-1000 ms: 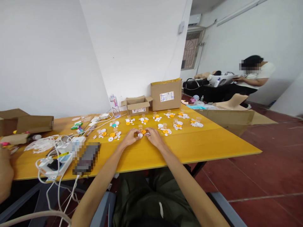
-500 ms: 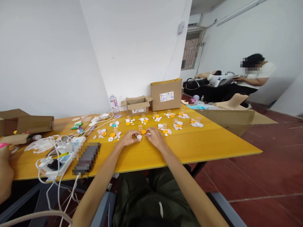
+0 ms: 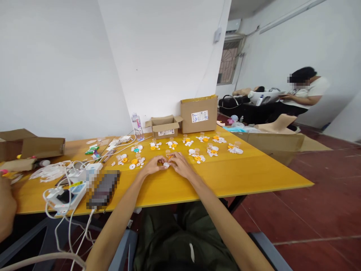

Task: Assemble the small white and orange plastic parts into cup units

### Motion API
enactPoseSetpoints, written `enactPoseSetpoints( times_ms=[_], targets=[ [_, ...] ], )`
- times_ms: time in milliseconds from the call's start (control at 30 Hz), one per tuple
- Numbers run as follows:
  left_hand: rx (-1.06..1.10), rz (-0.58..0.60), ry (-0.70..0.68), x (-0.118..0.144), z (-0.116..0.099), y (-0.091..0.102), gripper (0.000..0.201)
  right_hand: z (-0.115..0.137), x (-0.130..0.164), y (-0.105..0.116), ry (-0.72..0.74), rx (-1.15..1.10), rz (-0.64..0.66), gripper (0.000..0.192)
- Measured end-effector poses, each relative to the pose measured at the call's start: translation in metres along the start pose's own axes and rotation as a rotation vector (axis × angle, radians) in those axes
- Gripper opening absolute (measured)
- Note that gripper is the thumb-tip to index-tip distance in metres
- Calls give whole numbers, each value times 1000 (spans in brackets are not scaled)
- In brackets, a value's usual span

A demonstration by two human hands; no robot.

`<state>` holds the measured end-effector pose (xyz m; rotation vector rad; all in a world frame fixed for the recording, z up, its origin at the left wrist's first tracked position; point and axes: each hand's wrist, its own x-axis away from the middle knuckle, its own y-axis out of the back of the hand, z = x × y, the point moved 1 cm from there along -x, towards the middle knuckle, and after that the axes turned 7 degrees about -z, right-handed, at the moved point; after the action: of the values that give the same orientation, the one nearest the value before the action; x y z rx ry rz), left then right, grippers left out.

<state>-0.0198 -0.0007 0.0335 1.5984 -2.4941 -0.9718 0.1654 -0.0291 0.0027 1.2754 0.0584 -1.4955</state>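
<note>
Left hand (image 3: 153, 166) and right hand (image 3: 179, 165) together pinch a small white disc (image 3: 166, 165) mid-table; orange and white parts (image 3: 197, 155) lie toward the far edge.

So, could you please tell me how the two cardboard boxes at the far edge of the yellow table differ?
The left box is low, with its top flaps open; the right box is taller and closed, with tape along its top edge. Both are brown cardboard with a white label on the front.

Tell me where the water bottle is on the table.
In the head view the water bottle stands upright at the far edge of the yellow table, against the white wall, just left of the small open cardboard box, beyond both hands.
</note>
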Motion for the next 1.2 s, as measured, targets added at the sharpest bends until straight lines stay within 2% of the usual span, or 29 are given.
enactPoseSetpoints(
  times_ms=[333, 667, 1200],
  targets=[
    [-19, 0, 7, -2, 2, -1, 21, -5, -8, -4, 5, -35, 50, 17],
    [15, 5, 43, -3, 3, -1, 15, -5, -23, 2, 31, -72, 184, 17],
    [-2, 25, 49, -4, 5, -1, 14, -11, -9, -5, 22, -226, 102, 15]
  ],
)
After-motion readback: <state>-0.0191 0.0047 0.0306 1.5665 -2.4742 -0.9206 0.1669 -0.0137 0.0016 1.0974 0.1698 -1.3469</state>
